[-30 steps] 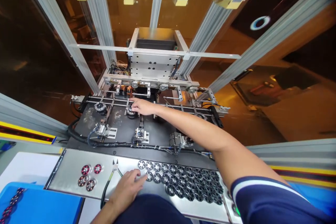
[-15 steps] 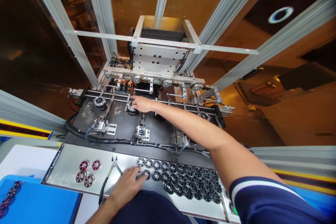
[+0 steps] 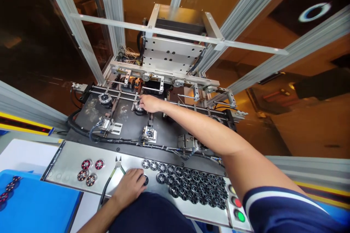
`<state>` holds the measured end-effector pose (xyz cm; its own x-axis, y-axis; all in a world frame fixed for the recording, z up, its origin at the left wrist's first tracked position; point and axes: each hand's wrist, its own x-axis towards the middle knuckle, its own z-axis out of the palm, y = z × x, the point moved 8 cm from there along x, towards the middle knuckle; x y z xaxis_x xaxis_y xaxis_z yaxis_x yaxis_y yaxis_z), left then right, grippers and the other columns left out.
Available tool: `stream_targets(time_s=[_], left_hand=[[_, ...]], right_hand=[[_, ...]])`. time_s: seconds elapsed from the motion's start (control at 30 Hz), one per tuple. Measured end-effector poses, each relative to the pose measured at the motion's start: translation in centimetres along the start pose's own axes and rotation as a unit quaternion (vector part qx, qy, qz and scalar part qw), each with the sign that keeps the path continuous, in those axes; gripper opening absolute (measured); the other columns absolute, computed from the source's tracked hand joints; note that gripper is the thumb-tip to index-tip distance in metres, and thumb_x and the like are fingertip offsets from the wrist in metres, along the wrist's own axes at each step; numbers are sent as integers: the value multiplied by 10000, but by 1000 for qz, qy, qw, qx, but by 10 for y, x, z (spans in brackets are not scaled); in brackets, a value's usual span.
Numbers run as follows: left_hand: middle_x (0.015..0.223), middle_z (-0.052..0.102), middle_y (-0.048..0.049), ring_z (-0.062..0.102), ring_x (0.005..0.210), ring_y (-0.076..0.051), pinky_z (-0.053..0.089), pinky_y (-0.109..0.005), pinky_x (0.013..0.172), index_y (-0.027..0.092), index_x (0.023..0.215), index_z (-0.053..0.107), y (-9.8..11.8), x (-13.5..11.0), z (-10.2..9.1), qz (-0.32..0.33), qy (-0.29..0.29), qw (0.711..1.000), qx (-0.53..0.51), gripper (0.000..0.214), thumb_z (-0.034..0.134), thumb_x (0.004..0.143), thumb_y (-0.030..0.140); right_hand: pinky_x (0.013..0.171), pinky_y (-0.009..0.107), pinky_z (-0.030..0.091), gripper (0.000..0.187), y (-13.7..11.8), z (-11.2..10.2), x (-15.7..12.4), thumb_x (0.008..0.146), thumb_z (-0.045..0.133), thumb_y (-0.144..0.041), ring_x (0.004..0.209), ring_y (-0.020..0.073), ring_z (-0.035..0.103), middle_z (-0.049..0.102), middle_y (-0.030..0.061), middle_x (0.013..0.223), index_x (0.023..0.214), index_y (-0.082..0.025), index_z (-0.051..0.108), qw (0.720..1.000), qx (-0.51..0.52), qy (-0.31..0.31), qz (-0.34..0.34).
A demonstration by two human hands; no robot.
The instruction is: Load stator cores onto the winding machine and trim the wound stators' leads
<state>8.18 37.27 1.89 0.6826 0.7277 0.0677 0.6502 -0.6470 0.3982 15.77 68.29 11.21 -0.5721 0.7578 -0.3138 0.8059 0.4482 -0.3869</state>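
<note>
My right hand [image 3: 150, 103] reaches far into the machine, its fingers closed around a small round part [image 3: 139, 107] seated on the middle fixture of the black bed. My left hand [image 3: 129, 187] rests on the steel shelf [image 3: 65, 170] in front, fingers curled over one black ring part [image 3: 145, 180] at the left end of a batch of several black ring parts [image 3: 191, 186]. Black-handled cutting pliers [image 3: 112, 178] lie just left of that hand.
Several red-wound round parts [image 3: 89, 170] sit at the shelf's left end. A blue tray [image 3: 32, 204] holds more at the lower left. Another fixture with a part [image 3: 105, 99] is on the left of the bed. Coloured push buttons [image 3: 237, 204] are at the shelf's right. Aluminium frame posts surround the machine.
The view has tipped downward. My left hand has drawn one black ring part back toward me and closed over it. My right hand stays on the middle fixture's part.
</note>
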Motion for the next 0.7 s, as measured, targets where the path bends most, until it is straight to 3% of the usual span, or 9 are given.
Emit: stream_targets(time_s=[0.3, 0.47, 0.6, 0.7], left_hand=[[1102, 689, -110, 676, 945, -262, 554, -410, 830, 187, 993, 609, 1, -4, -2, -5, 23, 1000, -18, 144, 656, 859, 169], [1071, 708, -112, 695, 910, -265, 572, -401, 796, 186, 967, 610, 2, -3, -7, 0, 58, 998, -16, 121, 632, 851, 159], [1034, 726, -100, 712, 864, -252, 585, -388, 775, 194, 959, 605, 1, -4, -17, -1, 95, 995, -30, 125, 623, 840, 160], [1039, 730, -85, 719, 912, -234, 584, -367, 830, 207, 996, 589, -3, -9, -29, -25, 127, 990, -54, 166, 611, 842, 147]], right_hand=[[944, 434, 549, 234, 7, 15, 4, 971, 603, -347, 1055, 206, 661, 683, 79, 1165, 1070, -146, 671, 1000, 8, -5, 3], [913, 422, 567, 222, 5, 12, 7, 956, 631, -331, 1019, 197, 680, 703, 67, 1118, 1057, -139, 676, 1000, -2, 6, -4], [1059, 436, 489, 222, 1, 1, -10, 957, 600, -250, 1223, 254, 619, 661, 139, 1303, 1086, -108, 713, 997, -33, 68, -23], [1169, 405, 388, 389, -1, -2, -33, 918, 531, -83, 1430, 279, 431, 508, 153, 1507, 1290, -89, 648, 992, -68, 93, -59]])
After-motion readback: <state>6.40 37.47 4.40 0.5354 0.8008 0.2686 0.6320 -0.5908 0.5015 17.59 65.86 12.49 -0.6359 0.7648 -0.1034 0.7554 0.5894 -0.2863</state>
